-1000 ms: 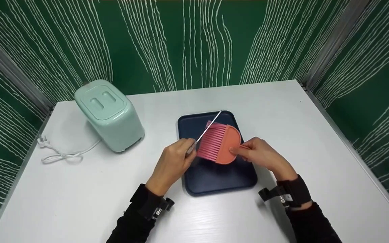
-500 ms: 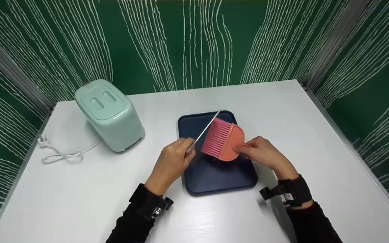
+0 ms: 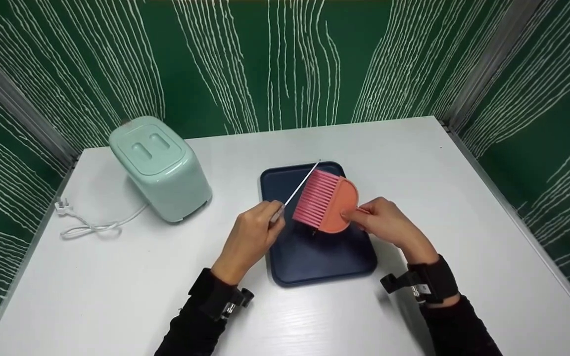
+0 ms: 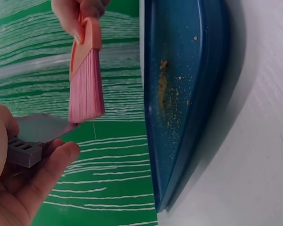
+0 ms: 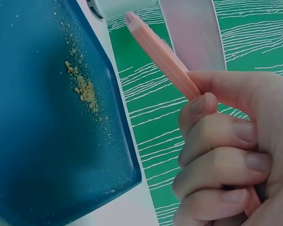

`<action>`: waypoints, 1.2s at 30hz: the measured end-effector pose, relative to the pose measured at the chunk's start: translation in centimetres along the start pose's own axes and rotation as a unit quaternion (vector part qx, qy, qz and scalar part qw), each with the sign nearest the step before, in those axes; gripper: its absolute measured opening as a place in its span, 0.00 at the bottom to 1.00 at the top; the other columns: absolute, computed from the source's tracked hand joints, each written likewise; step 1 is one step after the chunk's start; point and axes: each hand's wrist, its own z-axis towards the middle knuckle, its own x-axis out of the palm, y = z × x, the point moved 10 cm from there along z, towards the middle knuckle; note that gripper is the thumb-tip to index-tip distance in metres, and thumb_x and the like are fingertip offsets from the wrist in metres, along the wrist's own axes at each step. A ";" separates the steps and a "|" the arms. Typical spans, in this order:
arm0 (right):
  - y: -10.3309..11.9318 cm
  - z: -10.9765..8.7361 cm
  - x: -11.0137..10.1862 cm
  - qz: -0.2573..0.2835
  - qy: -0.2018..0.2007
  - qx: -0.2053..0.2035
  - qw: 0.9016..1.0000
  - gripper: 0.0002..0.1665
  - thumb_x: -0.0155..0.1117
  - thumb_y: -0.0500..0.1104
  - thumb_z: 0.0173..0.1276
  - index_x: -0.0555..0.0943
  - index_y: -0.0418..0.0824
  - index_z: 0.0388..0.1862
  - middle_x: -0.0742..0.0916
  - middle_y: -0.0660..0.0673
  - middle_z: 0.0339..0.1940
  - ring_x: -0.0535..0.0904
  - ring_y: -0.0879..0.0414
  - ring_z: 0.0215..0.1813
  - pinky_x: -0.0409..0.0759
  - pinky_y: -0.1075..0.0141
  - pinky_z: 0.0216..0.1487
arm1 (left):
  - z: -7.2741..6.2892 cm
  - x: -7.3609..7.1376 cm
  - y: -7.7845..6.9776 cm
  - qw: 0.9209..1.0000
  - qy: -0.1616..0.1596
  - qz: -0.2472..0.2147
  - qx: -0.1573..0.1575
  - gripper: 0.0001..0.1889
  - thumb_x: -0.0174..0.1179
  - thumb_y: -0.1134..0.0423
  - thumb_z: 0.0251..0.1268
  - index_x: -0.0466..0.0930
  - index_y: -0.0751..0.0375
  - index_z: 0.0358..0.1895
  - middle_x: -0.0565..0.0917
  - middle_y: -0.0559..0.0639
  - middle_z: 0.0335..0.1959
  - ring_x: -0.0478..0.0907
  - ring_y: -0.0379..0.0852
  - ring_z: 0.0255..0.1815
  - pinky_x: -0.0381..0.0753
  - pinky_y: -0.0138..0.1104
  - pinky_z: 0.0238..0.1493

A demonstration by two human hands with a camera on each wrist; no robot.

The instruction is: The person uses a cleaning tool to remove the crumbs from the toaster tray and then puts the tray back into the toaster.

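Note:
My left hand (image 3: 258, 222) grips the grey handle (image 4: 26, 150) of a flat-bladed knife (image 3: 302, 183), its thin blade seen almost edge-on and pointing away. In the right wrist view the blade (image 5: 193, 33) looks broad and shiny. My right hand (image 3: 384, 220) pinches a small coral dustpan brush (image 3: 342, 205) with pink bristles (image 3: 317, 198). The bristles lie right along the blade, and their tips overlap it in the left wrist view. Both things are over a dark blue tray (image 3: 324, 269). Tan crumbs (image 5: 87, 92) lie scattered on the tray.
A mint-green toaster (image 3: 166, 173) with a lid stands at the back left of the white table (image 3: 117, 287). Its white cord and plug (image 3: 92, 227) lie beside it. Green walls (image 3: 245, 64) with white streaks enclose the table's back and sides.
The right hand has moved the brush away from me and a little right, swinging its bristles up along the blade. The knife has shifted slightly left; the tray stays put.

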 end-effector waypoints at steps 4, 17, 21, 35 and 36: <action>-0.4 0.2 -0.2 -0.002 -0.009 0.007 1.000 0.32 0.70 0.59 0.74 0.73 0.45 0.14 0.67 0.59 0.12 0.56 0.62 0.18 0.52 0.69 0.23 | 0.0 0.1 -0.2 1.000 0.007 0.000 0.007 0.04 0.66 0.68 0.73 0.84 0.62 0.46 0.85 0.52 0.33 0.87 0.46 0.33 0.89 0.39 0.35; -1.3 0.2 0.4 -0.024 0.016 0.041 0.999 0.30 0.70 0.58 0.72 0.73 0.49 0.12 0.70 0.59 0.13 0.57 0.62 0.19 0.54 0.69 0.23 | 0.0 -0.3 -0.3 1.000 -0.004 0.006 0.022 0.03 0.65 0.70 0.73 0.83 0.61 0.45 0.81 0.50 0.30 0.79 0.43 0.29 0.84 0.37 0.32; -0.8 -0.1 0.2 -0.031 0.013 0.038 0.999 0.32 0.70 0.60 0.72 0.72 0.49 0.12 0.69 0.59 0.12 0.57 0.61 0.18 0.54 0.69 0.22 | 0.0 -0.5 -0.1 1.000 -0.013 0.003 0.017 0.04 0.65 0.70 0.72 0.84 0.61 0.46 0.83 0.51 0.32 0.83 0.44 0.31 0.86 0.38 0.34; 0.3 -0.1 -0.4 -0.028 -0.021 -0.003 0.999 0.33 0.70 0.59 0.73 0.70 0.49 0.11 0.66 0.60 0.11 0.56 0.61 0.18 0.52 0.69 0.23 | 0.0 -0.2 -0.1 1.000 0.000 -0.006 0.018 0.04 0.65 0.69 0.73 0.83 0.61 0.46 0.83 0.51 0.32 0.84 0.45 0.32 0.87 0.38 0.34; 0.2 -0.1 -0.3 -0.028 -0.020 -0.001 0.999 0.33 0.70 0.60 0.73 0.70 0.50 0.11 0.66 0.60 0.11 0.56 0.61 0.18 0.52 0.69 0.23 | 0.0 -0.2 -0.2 1.000 0.000 -0.005 0.019 0.04 0.65 0.69 0.73 0.83 0.61 0.46 0.83 0.51 0.32 0.84 0.45 0.32 0.87 0.38 0.34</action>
